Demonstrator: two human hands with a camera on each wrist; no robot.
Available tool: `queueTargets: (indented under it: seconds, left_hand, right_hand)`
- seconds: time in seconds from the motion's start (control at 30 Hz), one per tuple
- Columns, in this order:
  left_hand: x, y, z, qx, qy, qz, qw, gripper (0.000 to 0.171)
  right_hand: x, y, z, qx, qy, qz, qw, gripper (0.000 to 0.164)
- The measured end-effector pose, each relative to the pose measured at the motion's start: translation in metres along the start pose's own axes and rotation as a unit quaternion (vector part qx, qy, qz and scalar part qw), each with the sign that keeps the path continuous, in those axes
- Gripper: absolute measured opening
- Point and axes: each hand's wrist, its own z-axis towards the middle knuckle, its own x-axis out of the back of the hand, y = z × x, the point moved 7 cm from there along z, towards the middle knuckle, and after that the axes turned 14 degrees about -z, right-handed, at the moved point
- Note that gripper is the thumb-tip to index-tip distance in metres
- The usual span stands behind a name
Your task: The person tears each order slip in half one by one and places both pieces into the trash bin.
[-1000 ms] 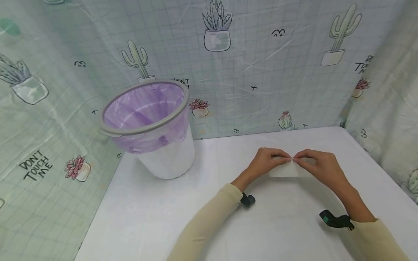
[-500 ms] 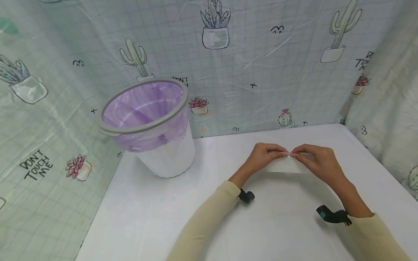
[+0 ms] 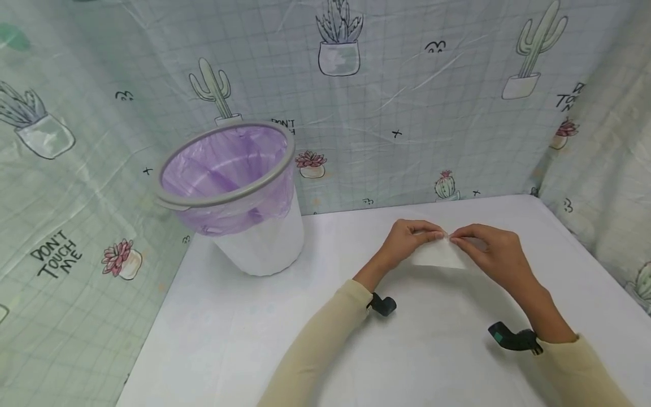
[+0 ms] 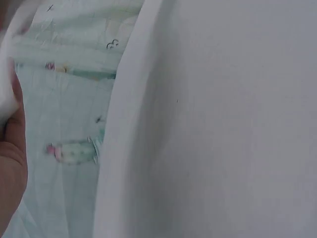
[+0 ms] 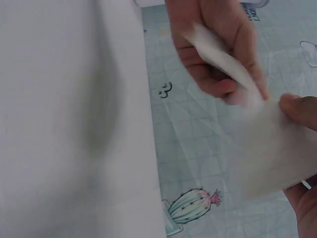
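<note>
A thin white paper sheet [image 3: 438, 257] hangs above the table between both hands. My left hand [image 3: 399, 244] pinches its top edge between thumb and fingers. Close beside it, my right hand [image 3: 495, 253] pinches the same edge, with a small gap between the two sets of fingertips. In the right wrist view the paper [image 5: 272, 158] looks slightly see-through and blurred, one part running up into the left hand [image 5: 213, 44] and a wider part under the right thumb [image 5: 299, 109]. The left wrist view catches only a strip of paper [image 4: 7, 89] at its left edge.
A white bin [image 3: 264, 249] with a grey rim and a purple liner [image 3: 224, 164] stands at the back left of the white table [image 3: 244, 350]. Cactus-print sheeting [image 3: 376, 113] hangs behind and at both sides. Black wrist cameras [image 3: 382, 305] sit at the sleeves.
Both hands have shifted slightly left and up in the head view, still pinching the paper. The fingertips, nearly touching before, are now a little further apart.
</note>
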Motion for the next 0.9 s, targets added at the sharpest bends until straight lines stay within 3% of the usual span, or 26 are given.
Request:
queueTargets:
  seconds: [0.13, 0.23, 0.33, 0.5, 0.73, 0.9]
  left_hand:
    - [0.030, -0.010, -0.001, 0.013, 0.084, -0.026, 0.9961, 0.016]
    - [0.050, -0.008, -0.004, 0.008, 0.112, -0.013, 0.9935, 0.016]
    - [0.058, 0.000, -0.004, -0.004, 0.109, 0.015, 0.9939, 0.017]
    - [0.059, 0.014, -0.006, -0.012, 0.102, 0.043, 0.9938, 0.016]
    - [0.058, 0.031, -0.014, -0.018, 0.091, 0.106, 0.9900, 0.016]
    - [0.062, 0.040, -0.020, -0.032, 0.085, 0.119, 0.9887, 0.015]
  right_hand:
    - [0.017, -0.001, -0.002, -0.011, 0.029, 0.015, 0.999, 0.025]
    - [0.027, 0.001, -0.003, -0.017, 0.039, 0.025, 0.999, 0.027]
    - [0.028, 0.005, -0.004, -0.032, 0.030, 0.036, 0.998, 0.028]
    - [0.021, 0.008, -0.007, -0.051, 0.003, 0.054, 0.997, 0.025]
    - [0.016, 0.003, -0.003, -0.054, -0.019, 0.079, 0.995, 0.024]
    - [0.014, 0.000, 0.000, -0.045, -0.023, 0.078, 0.996, 0.025]
